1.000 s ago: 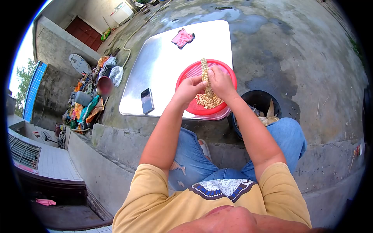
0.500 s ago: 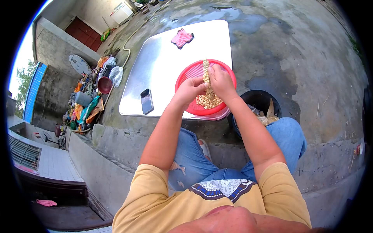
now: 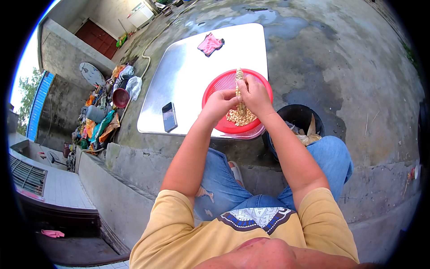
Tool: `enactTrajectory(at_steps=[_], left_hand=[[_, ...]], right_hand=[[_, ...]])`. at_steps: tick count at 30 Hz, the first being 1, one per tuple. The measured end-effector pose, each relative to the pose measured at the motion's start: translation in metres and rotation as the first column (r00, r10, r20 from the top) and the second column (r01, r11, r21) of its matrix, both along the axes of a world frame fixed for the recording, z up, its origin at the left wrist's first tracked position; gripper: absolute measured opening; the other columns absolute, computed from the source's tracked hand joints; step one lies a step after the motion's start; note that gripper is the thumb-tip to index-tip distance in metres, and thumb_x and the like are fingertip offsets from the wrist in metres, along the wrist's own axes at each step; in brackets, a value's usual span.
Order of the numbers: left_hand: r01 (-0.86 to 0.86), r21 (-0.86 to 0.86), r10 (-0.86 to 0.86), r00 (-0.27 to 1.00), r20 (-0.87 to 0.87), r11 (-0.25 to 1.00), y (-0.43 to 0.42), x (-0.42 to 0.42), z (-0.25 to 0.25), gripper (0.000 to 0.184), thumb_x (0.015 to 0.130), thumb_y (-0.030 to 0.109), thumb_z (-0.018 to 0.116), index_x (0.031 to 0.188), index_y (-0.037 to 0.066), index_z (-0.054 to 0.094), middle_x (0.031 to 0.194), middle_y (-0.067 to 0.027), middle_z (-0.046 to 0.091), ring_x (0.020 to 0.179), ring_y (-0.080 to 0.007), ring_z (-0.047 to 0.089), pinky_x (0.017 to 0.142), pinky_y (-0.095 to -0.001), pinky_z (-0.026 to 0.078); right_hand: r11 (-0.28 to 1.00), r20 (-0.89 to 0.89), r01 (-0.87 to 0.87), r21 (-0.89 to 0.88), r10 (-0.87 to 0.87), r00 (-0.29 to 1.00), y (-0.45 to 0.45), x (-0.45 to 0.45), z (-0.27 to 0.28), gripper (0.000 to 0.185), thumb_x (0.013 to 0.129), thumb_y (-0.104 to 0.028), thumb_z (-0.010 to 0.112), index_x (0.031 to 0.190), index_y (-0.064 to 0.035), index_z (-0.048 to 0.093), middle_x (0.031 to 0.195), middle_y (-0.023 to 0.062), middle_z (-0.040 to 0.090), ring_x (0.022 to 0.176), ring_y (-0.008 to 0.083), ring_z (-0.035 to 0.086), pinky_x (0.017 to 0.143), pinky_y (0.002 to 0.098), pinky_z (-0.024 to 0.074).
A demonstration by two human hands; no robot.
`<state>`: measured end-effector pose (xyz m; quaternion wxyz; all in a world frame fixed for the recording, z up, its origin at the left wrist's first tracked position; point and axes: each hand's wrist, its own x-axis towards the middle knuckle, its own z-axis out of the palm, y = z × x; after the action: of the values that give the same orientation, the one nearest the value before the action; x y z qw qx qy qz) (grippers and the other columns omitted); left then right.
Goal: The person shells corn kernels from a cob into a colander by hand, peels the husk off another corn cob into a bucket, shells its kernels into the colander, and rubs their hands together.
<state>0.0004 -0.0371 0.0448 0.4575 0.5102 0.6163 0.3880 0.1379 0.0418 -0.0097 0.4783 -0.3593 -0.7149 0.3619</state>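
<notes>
Both my hands are closed around a pale corn cob [image 3: 239, 75], held upright over a red plastic basket [image 3: 211, 91]. My left hand [image 3: 220, 104] grips its left side, fingers curled toward the cob. On the other side, my right hand [image 3: 255, 95] wraps the cob, its thumb pressed along the upper part. The cob's tip shows above my hands, and its lower end points down into the basket. Loose corn kernels [image 3: 241, 118] lie heaped on the basket's bottom, just beneath the cob. Parts of the cob are hidden by my fingers.
The basket stands at the near right corner of a shiny metal table [image 3: 154, 96]. A phone [image 3: 169, 117] and a pink cloth [image 3: 210, 44] lie on it. Close to my right knee is a dark bucket [image 3: 301, 110] with husks [image 3: 310, 134] in it.
The cob has tilted or turned slightly, with its tip a little further right. My right hand covers more of its upper part. Nothing else has visibly moved.
</notes>
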Motion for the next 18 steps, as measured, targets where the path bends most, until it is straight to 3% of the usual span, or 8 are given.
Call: enactTrajectory(at_steps=[3, 8, 14, 18], left_hand=[[0.013, -0.014, -0.014, 0.998, -0.065, 1.000, 0.002, -0.002, -0.002, 0.033, 0.099, 0.017, 0.068, 0.125, -0.004, 0.070, 0.100, -0.0055, 0.074, 0.088, -0.0116, 0.066, 0.081, -0.0295, 0.054], [0.001, -0.014, -0.001, 1.000, 0.025, 1.000, 0.003, -0.004, -0.009, 0.033, 0.099, 0.017, 0.068, 0.125, -0.003, 0.070, 0.099, -0.0053, 0.074, 0.085, -0.0115, 0.066, 0.079, -0.0301, 0.053], [-0.022, 0.018, 0.021, 0.999, 0.039, 1.000, 0.006, -0.010, -0.008, 0.037, 0.100, 0.025, 0.067, 0.125, -0.003, 0.070, 0.106, -0.0074, 0.075, 0.093, -0.0121, 0.067, 0.086, -0.0306, 0.053], [-0.036, 0.032, 0.035, 0.999, 0.040, 0.999, 0.006, -0.010, -0.009, 0.036, 0.101, 0.026, 0.067, 0.122, -0.003, 0.071, 0.105, -0.0071, 0.075, 0.092, -0.0119, 0.067, 0.085, -0.0301, 0.053]], right_hand=[[0.999, 0.049, 0.010, 0.034, -0.012, 0.999, -0.001, 0.000, 0.001, 0.033, 0.105, -0.029, 0.045, 0.099, -0.0001, 0.060, 0.088, 0.0291, 0.067, 0.087, 0.0488, 0.065, 0.079, 0.0605, 0.0480], [0.998, 0.003, 0.036, 0.050, -0.036, 0.999, 0.004, -0.004, -0.012, 0.035, 0.105, -0.031, 0.046, 0.100, 0.0003, 0.061, 0.089, 0.0298, 0.067, 0.087, 0.0490, 0.065, 0.078, 0.0596, 0.0486], [0.981, -0.084, -0.103, -0.163, 0.091, 0.992, 0.000, 0.000, 0.002, 0.036, 0.104, -0.033, 0.050, 0.098, 0.0007, 0.062, 0.092, 0.0279, 0.069, 0.090, 0.0478, 0.066, 0.080, 0.0566, 0.0497], [0.990, 0.027, -0.105, -0.098, 0.108, 0.994, 0.000, 0.001, 0.003, 0.036, 0.102, -0.033, 0.053, 0.102, 0.0012, 0.061, 0.094, 0.0273, 0.070, 0.091, 0.0471, 0.067, 0.081, 0.0555, 0.0501]])
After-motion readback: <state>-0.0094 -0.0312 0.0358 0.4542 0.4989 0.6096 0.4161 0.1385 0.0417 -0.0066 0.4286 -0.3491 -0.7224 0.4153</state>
